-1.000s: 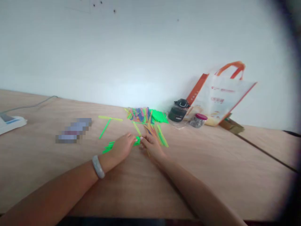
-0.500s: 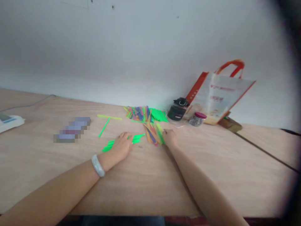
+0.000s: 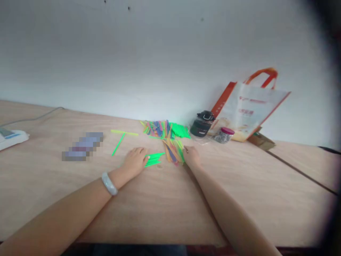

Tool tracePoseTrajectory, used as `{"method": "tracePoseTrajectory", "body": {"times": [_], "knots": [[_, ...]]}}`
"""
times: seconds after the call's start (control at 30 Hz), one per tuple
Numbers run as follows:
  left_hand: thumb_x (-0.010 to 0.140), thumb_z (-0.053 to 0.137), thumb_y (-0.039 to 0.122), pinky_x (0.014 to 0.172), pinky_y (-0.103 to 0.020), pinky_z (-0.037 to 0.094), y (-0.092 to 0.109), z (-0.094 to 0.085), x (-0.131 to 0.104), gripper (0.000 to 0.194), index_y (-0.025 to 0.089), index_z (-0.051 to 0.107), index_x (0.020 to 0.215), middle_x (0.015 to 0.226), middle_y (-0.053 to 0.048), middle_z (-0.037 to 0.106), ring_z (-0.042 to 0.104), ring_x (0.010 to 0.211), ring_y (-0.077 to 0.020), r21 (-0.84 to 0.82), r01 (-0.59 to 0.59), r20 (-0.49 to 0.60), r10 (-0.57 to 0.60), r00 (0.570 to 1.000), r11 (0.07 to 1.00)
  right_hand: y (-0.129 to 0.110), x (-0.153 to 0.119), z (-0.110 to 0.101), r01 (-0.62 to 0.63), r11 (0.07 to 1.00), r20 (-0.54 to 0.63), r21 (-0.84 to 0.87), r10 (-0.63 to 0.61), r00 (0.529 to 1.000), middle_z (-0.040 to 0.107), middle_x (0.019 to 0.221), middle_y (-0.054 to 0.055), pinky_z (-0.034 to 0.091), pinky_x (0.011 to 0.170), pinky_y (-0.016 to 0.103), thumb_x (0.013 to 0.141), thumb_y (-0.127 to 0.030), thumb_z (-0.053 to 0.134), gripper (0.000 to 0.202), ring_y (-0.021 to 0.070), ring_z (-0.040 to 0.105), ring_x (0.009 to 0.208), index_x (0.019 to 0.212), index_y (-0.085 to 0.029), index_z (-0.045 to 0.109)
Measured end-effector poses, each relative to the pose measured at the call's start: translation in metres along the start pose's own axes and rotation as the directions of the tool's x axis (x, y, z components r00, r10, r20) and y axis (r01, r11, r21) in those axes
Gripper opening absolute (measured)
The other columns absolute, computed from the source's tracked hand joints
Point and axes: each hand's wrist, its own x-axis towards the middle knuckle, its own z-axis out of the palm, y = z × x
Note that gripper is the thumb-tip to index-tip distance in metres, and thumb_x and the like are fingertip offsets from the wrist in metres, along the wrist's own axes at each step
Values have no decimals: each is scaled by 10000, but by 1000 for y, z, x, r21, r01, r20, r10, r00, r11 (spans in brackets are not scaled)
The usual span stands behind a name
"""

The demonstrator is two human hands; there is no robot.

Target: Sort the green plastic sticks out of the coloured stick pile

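My left hand lies palm down on the table, fingers stretched out. Its fingertips rest against a bunch of bright green flat sticks; the bunch's left ends are hidden by the hand. My right hand rests at the right edge of a loose pile of orange, purple and green sticks, its fingers curled in. What lies between those fingers is hidden. Left of centre, a yellow stick and a slanting green stick form a T shape.
Behind the hands lie mixed coloured sticks and a green stack. Further right stand a black bottle, a pink-lidded jar and a white-and-red bag. A pixelated object and a white device lie left.
My left hand has shifted slightly left along the green sticks, so more of their right ends show and their left ends are covered. My right hand has barely moved.
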Motion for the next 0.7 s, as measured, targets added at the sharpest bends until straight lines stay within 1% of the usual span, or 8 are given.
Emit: {"method": "tracePoseTrajectory", "body": {"times": [0.1,0.2,0.3,0.37,0.47,0.53,0.63,0.7], "knots": [[906,391,251,867,-352,447,-30,-5,7,276,155,561,1102,1165,-111,564,517,1066,-246,105,171,-51,-166,985,980,-6,-4,0,21,999,-52,26,-20,998,620,1026,130,387,862,297,882,-250,362,363,215,539,994,1065,-138,655],[868,431,221,826,-375,458,-63,-10,9,272,129,574,1079,1138,-139,566,528,1026,-280,204,343,-85,-333,939,917,-17,-13,2,110,991,-108,75,-102,989,607,1055,108,377,896,307,882,-280,380,352,211,514,1015,1090,-169,642],[849,390,154,792,-373,462,-86,-12,8,285,92,598,1033,996,-159,609,570,928,-272,218,383,-35,-385,922,898,-31,-23,3,257,959,-141,122,-239,961,607,1006,104,389,883,328,887,-301,385,338,218,512,977,1043,-179,660],[838,360,111,786,-355,462,-92,-12,8,303,94,620,993,930,-148,621,584,874,-248,203,373,-10,-379,925,905,-39,-29,0,327,932,-138,159,-307,942,602,1002,111,395,880,335,886,-290,387,337,222,510,973,1045,-172,660],[838,363,108,804,-330,457,-86,-13,10,319,125,628,1015,927,-118,617,577,870,-220,160,324,-15,-326,945,932,-49,-36,-5,364,889,-133,278,-340,931,601,1027,107,399,888,340,882,-289,391,338,220,514,990,1072,-177,647],[847,374,120,818,-322,455,-74,-13,11,327,142,618,1063,950,-104,602,566,886,-211,88,258,-53,-254,966,962,-53,-38,-9,327,856,-120,400,-305,945,609,1021,95,413,864,341,891,-338,379,350,215,533,970,1057,-187,648],[857,388,117,842,-313,451,-48,-14,10,337,157,593,1122,971,-90,574,547,917,-197,-44,98,-120,-103,987,994,-58,-40,-11,167,769,-45,617,-178,983,633,929,81,444,753,335,882,-453,375,400,213,565,862,978,-183,654],[868,385,113,851,-306,450,-29,-16,6,332,167,580,1131,975,-78,558,541,921,-184,-109,-12,-133,-3,991,994,-61,-40,-11,14,639,67,769,-102,992,636,831,64,446,645,316,860,-522,379,439,198,571,746,930,-181,645]]}}
